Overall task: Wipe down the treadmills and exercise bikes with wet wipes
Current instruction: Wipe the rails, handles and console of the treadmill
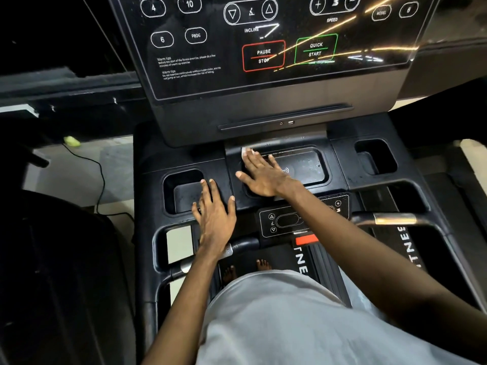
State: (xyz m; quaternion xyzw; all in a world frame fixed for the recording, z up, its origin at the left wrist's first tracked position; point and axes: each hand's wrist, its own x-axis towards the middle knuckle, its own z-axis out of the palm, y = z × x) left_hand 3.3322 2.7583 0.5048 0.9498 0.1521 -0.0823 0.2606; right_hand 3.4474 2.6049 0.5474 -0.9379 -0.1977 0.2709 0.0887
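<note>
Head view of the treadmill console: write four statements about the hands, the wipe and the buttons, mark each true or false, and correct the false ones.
1. The right hand presses a white wipe onto the centre tray with straight fingers. True.
2. The left hand grips a handlebar. False: it lies flat on the console, fingers by the left cup holder.
3. The PAUSE STOP button is outlined in green. False: its outline is red; the QUICK START button has the green one.
4. The person's feet are bare. True.
</note>
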